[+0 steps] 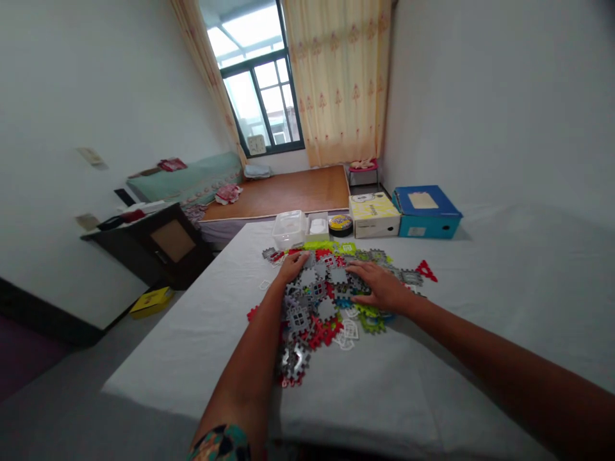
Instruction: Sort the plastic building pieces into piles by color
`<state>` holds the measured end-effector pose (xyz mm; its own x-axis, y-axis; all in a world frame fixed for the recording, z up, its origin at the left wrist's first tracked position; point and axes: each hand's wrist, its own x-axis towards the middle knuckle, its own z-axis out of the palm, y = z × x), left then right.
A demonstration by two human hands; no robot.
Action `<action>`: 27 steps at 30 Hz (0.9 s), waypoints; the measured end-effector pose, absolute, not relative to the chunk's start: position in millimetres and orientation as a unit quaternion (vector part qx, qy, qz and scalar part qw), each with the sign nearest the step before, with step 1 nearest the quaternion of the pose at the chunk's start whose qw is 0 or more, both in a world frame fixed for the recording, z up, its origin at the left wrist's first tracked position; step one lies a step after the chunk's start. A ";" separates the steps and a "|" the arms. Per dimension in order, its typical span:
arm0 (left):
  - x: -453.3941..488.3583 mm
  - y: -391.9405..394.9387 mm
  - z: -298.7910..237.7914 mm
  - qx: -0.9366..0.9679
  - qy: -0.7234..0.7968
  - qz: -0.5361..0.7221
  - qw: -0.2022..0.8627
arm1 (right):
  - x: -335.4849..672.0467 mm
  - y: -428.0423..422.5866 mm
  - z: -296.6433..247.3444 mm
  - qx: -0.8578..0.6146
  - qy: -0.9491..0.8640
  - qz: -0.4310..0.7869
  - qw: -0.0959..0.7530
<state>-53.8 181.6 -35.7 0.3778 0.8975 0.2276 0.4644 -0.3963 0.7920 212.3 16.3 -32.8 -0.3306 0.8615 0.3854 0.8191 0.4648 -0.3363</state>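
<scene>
A heap of flat interlocking plastic tiles (321, 301), grey, red, green and blue, lies on a white-covered table (480, 307). My left hand (292, 266) rests on the heap's far left side, fingers stretched flat over grey tiles. My right hand (377, 285) lies palm down on the heap's right part, fingers spread toward the middle. Neither hand grips a tile. A red triangular piece (426, 271) sits apart at the right edge of the heap.
At the table's far edge stand a clear plastic container (289, 228), a small white box (318, 226), a round tin (341, 224), a yellow-white box (373, 214) and a blue box (425, 211). A dark cabinet (158, 246) stands left, with a bed beyond.
</scene>
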 end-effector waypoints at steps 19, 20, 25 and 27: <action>124.8 108.2 4.4 0.928 0.260 0.253 0.082 | 317.8 0.1 -64.1 -0.658 -0.622 -0.065 0.420; 130.4 102.5 7.0 0.937 0.239 0.240 0.081 | 321.6 0.1 -64.8 -0.660 -0.617 -0.071 0.422; 99.8 120.2 22.8 0.944 0.174 0.262 0.105 | 336.0 -7.8 -59.8 -0.674 -0.587 -0.095 0.438; 53.0 152.1 26.5 0.903 0.257 0.318 0.134 | 339.2 -11.1 -56.2 -0.682 -0.570 -0.098 0.449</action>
